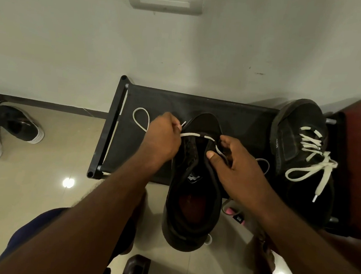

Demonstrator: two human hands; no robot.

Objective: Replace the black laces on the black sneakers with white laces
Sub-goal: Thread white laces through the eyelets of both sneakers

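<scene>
1 flat wht lace [193, 135], blk sneaker [189, 230]

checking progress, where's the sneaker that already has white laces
Head view, right side: the laced sneaker rests on the black rack's right end, just right of the sneaker being laced.

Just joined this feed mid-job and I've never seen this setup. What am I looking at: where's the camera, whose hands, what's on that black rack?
No machine here: a person's two bare hands, filmed by one wide-angle camera on their head, looking down. The left hand pinches a white lace threaded across the front eyelets of the middle sneaker; the right hand grips that sneaker's eyelet edge. It rests partly on a black fabric rack. To the right sits a second sneaker, already laced white.
</scene>
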